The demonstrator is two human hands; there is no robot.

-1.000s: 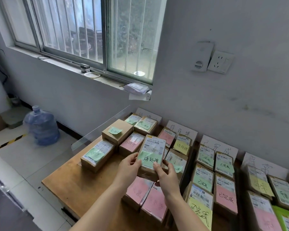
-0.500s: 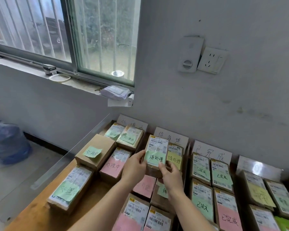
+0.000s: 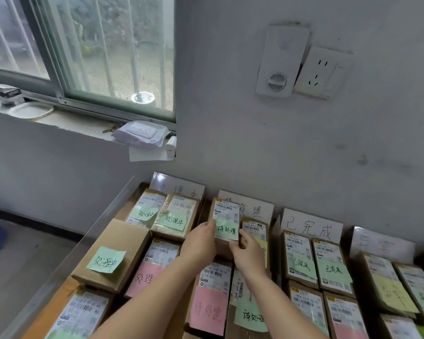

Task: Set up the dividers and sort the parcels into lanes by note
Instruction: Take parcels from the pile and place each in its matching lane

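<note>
Holding the parcel (image 3: 227, 211) from both sides, the hands meet above the second lane of the worktop (image 3: 56, 307). The left hand (image 3: 201, 243) has its grip clamped on the parcel's left edge. The right hand (image 3: 249, 253) pinches the lower right corner, just beside the green note (image 3: 227, 231). The parcel is tilted up, and the lane card (image 3: 257, 211) stands behind it at 12 o'clock. At its 3 o'clock lies a second box (image 3: 255, 227), very near. At 9 o'clock, in the first lane, lies a third box (image 3: 176, 216).
</note>
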